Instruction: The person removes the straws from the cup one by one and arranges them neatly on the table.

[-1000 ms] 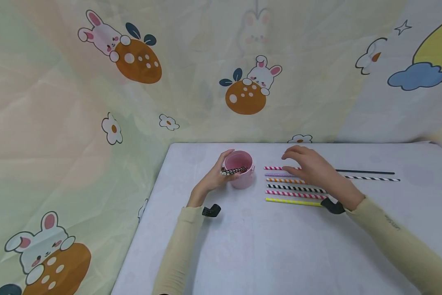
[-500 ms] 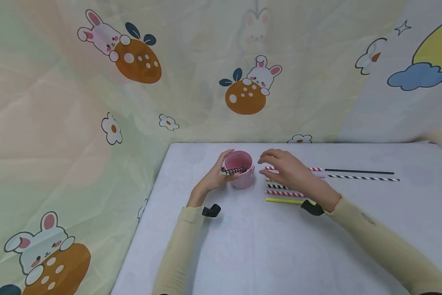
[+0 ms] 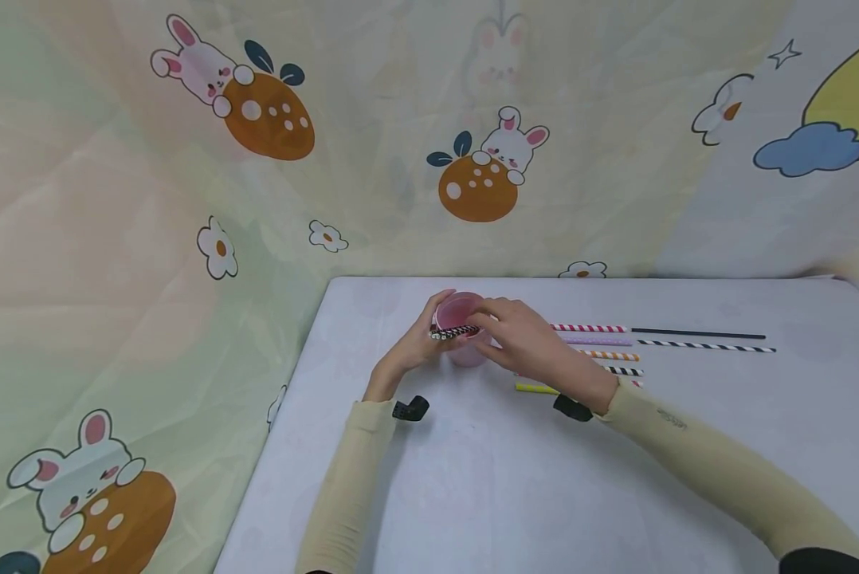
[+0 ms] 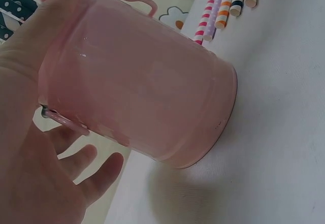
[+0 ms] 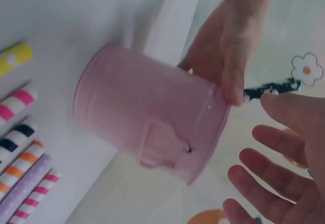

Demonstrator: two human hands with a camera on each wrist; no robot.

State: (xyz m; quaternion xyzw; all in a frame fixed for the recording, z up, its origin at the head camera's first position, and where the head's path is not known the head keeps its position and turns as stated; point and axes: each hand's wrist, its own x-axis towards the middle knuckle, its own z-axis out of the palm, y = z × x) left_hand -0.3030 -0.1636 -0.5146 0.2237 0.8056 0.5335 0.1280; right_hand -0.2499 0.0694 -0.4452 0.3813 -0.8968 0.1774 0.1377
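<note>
My left hand (image 3: 417,339) grips a small pink metal pail (image 4: 142,82) by its side and rim, thumb over the edge. The pail is tilted, with its wire loop handles folded down. Dark straws with white dots (image 3: 454,332) stick out at its mouth, beside the left thumb. My right hand (image 3: 526,339) has come up to the mouth. In the right wrist view its fingers are spread and loosely bent, and its thumb overlaps the end of a dotted straw (image 5: 256,93). The pail's inside is mostly hidden.
Right of the pail, paper straws lie in a row on the white table (image 3: 472,486): pink-striped (image 3: 587,328), purple (image 3: 602,341), orange-striped (image 3: 609,355), black-striped (image 3: 625,371) and yellow (image 3: 535,389) among them. A thin black straw (image 3: 698,333) lies further right. A printed cloth (image 3: 372,159) hangs behind.
My right hand has moved left from above the row of straws to the pail's mouth, uncovering the right ends of several straws. The left hand and pail have stayed in place.
</note>
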